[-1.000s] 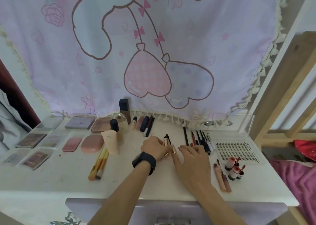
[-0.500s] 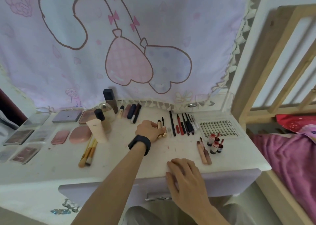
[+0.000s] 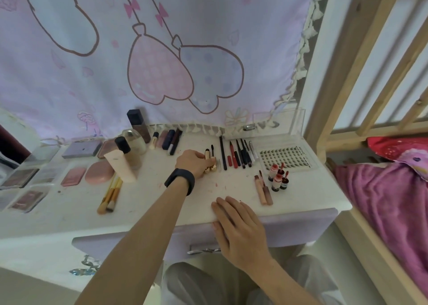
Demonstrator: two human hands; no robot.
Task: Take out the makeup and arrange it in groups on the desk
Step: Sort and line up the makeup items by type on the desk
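Head view: my right hand (image 3: 238, 233) lies flat, fingers straight, on the front edge of the desk (image 3: 139, 212). Farther out, my left hand (image 3: 193, 163) curls its fingers round the gold tubes (image 3: 212, 163) lying on the top; the row of pencils (image 3: 238, 154) sits just right of it.

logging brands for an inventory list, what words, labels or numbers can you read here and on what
"XOYO", sideways on the right edge of the lash tray; small, so the reading is unsure.
Cream tube: a small mark, too small to read.
Palettes at far left: print too blurred to read.
Gold tubes in the left hand: no readable text.
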